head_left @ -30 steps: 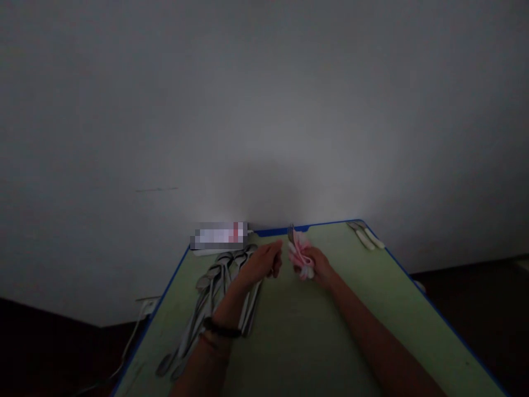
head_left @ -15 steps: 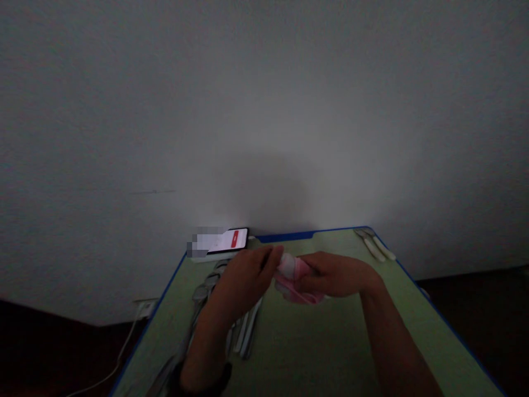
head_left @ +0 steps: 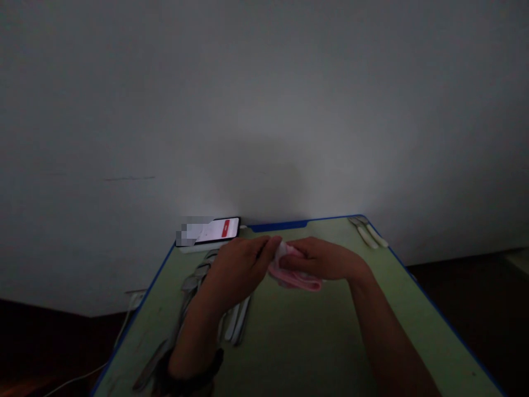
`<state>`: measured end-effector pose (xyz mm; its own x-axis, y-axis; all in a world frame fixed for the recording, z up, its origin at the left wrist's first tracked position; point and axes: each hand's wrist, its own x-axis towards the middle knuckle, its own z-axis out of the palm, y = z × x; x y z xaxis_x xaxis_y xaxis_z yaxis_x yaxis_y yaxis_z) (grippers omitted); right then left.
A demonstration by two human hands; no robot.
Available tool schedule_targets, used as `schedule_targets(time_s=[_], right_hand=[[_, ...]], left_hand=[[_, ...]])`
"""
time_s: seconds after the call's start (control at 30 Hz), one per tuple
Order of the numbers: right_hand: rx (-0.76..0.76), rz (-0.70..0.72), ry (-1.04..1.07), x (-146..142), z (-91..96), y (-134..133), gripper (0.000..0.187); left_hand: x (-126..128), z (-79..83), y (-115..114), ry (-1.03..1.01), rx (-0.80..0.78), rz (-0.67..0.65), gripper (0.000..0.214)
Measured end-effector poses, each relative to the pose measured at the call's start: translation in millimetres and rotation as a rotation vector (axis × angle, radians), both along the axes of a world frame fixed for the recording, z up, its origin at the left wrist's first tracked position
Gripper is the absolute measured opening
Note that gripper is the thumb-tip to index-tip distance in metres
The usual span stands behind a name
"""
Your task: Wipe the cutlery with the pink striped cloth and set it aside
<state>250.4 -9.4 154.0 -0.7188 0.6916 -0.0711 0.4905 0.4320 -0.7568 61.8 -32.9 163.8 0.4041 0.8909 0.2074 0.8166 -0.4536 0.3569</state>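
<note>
Dim grey wall (head_left: 264, 110) looming behind green table (head_left: 297, 342). Phone (head_left: 215, 230) glowing far left; spoons (head_left: 235, 325) lying under my left hand (head_left: 239, 267), which is pinching pink cloth (head_left: 295, 278) mid-table; my right hand (head_left: 326, 259) clasping it too; white-handled cutlery (head_left: 370, 234) lying far right.

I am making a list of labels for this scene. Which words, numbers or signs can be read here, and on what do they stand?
None can be read.
The phone screen is lit with a red patch, but whatever it shows is too small and blurred.
The pink cloth shows no print.
</note>
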Motion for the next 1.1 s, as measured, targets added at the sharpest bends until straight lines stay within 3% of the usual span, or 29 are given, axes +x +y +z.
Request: schedule_targets(time_s=[0.17,0.47,0.7,0.8,1.1], right_hand=[[0.052,0.009,0.012,11.6,8.1,-4.9,0.027],[0.076,0.002,-0.109,32.0,15.4,-10.4,0.031],[0.180,-0.061,-0.179,7.3,6.9,-11.3,0.027],[0.226,-0.110,-0.195,-0.1,0.6,-9.5,0.026],[0.169,-0.022,-0.023,13.0,-4.1,0.6,0.030]], left_hand=[[-5.5,-2.0,4.9,-0.111,0.053,0.093,0.044],[-17.2,-4.4,8.8,-0.233,-0.023,0.148,0.047],[7.1,-8.7,4.4,0.048,0.056,0.044,0.045],[11.8,-10.5,5.6,0.129,0.083,0.058,0.044],[-16.4,-15.0,16.5,-0.178,0.027,0.227,0.047]])
